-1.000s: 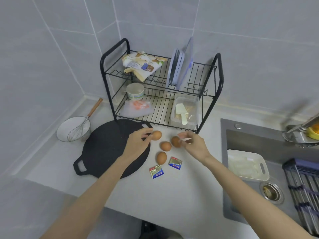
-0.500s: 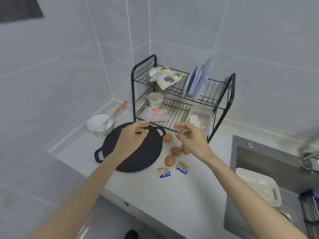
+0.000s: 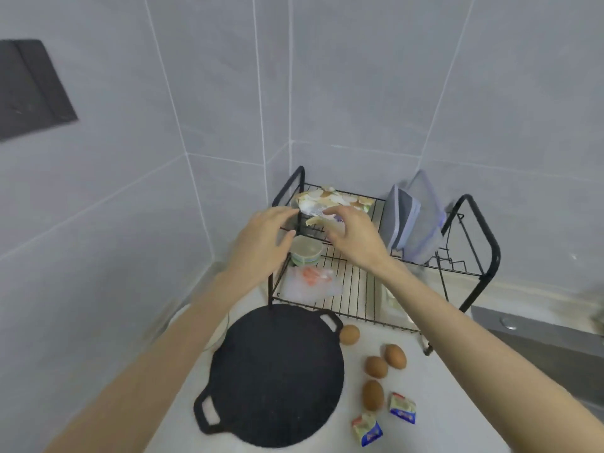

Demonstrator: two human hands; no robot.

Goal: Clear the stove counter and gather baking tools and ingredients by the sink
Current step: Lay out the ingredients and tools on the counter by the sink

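Fingers spread, left hand (image 3: 264,237) and right hand (image 3: 356,238) flank printed bag (image 3: 330,197) on rack (image 3: 484,243); bowl (image 3: 305,251), pan (image 3: 277,377) below.

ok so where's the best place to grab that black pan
Probably the loop handle on the near left rim of the black pan, coming in from the front-left. It points toward you, while the opposite handle sits tight against the rack and an egg.
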